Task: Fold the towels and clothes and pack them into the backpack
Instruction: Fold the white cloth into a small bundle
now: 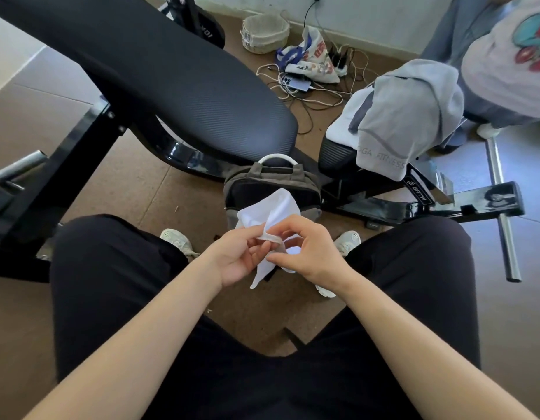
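Observation:
I hold a small white cloth point(273, 212) between both hands above my knees. My left hand point(238, 256) pinches its edge from the left, and my right hand point(308, 247) grips the same edge from the right. The cloth hangs crumpled, one corner pointing down. Just beyond it the grey-brown backpack point(271, 180) stands open on the floor between my feet, its white handle up. A grey towel point(408, 116) printed "YOGA FITNESS" is draped over the bench seat to the right, on top of a white towel point(344, 122).
A black padded weight bench point(159, 77) slants across the upper left, its steel frame point(414, 204) to the right. Cables, a phone and a printed bag point(311, 56) litter the floor by the wall, near a woven basket point(264, 33). Another person point(505, 56) sits at upper right.

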Action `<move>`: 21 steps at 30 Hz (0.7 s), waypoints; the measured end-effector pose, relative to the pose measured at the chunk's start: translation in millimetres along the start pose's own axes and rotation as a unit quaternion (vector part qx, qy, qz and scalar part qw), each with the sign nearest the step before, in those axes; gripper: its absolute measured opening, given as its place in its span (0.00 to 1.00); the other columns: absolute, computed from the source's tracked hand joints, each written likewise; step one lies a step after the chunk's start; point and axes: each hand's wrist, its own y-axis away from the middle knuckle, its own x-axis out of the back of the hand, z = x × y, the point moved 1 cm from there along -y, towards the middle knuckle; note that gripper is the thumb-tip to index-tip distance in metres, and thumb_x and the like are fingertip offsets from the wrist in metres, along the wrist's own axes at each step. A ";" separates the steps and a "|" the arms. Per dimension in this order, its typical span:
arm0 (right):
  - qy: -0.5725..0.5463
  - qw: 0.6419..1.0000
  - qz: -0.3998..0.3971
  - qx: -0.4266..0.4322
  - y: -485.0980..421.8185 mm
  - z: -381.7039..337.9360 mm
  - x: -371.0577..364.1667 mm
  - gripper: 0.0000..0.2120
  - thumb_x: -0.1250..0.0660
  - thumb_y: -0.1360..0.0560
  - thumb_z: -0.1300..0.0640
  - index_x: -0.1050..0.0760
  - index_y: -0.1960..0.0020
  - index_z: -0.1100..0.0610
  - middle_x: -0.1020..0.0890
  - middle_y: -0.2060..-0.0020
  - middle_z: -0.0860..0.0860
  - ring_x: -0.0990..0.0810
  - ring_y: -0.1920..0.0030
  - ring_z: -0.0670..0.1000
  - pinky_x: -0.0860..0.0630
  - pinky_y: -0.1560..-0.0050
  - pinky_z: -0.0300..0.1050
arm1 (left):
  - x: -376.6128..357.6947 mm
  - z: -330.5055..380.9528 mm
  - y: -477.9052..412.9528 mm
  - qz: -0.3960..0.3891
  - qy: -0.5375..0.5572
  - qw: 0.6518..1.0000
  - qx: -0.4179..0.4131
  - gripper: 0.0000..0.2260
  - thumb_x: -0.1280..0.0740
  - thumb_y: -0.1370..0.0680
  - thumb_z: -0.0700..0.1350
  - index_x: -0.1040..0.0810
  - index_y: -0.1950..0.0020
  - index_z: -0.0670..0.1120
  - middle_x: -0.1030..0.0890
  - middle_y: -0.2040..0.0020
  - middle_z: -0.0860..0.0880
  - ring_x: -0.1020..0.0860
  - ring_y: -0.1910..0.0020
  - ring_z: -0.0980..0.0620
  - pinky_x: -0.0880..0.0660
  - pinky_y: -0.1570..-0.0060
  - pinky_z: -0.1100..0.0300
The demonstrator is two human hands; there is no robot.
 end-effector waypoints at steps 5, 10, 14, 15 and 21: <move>-0.033 0.998 0.044 0.005 -4.2 8.1 4.5 0.06 0.21 0.28 0.62 0.14 0.52 0.57 0.14 0.58 0.47 0.15 0.55 0.49 0.20 0.51 0.43 | -4.1 1.9 4.8 0.003 -0.008 1.000 0.014 0.07 0.34 0.17 0.40 0.20 0.46 0.37 0.15 0.61 0.45 0.18 0.69 0.56 0.21 0.69 0.68; -0.081 0.996 -0.005 -0.039 -2.6 9.9 23.6 0.03 0.26 0.24 0.62 0.15 0.51 0.58 0.13 0.57 0.51 0.14 0.53 0.54 0.18 0.46 0.50 | 5.6 -0.6 -2.2 0.166 -0.305 0.936 -0.052 0.05 0.32 0.25 0.43 0.22 0.54 0.42 0.13 0.61 0.42 0.17 0.70 0.48 0.24 0.70 0.59; -0.136 0.989 0.023 -0.045 -1.1 9.4 40.6 0.02 0.28 0.22 0.63 0.17 0.50 0.59 0.14 0.55 0.56 0.16 0.54 0.50 0.20 0.48 0.47 | 29.4 10.5 -11.2 0.243 -0.511 0.819 -0.102 0.14 0.27 0.35 0.49 0.24 0.52 0.48 0.15 0.53 0.45 0.14 0.60 0.44 0.16 0.58 0.49; -0.133 0.990 0.029 -0.046 -0.7 10.3 45.7 0.02 0.29 0.22 0.63 0.17 0.50 0.58 0.14 0.56 0.56 0.17 0.54 0.49 0.20 0.48 0.46 | 33.8 14.1 -11.7 0.254 -0.580 0.768 -0.096 0.19 0.27 0.36 0.51 0.24 0.46 0.51 0.17 0.50 0.48 0.15 0.54 0.45 0.16 0.54 0.48; -0.151 0.985 -0.065 -0.061 3.2 16.6 68.6 0.02 0.29 0.22 0.63 0.19 0.51 0.62 0.16 0.57 0.55 0.18 0.55 0.50 0.21 0.51 0.45 | 43.1 19.0 -19.0 0.299 -0.815 0.463 -0.180 0.24 0.27 0.31 0.45 0.32 0.38 0.51 0.29 0.41 0.47 0.26 0.44 0.45 0.29 0.55 0.54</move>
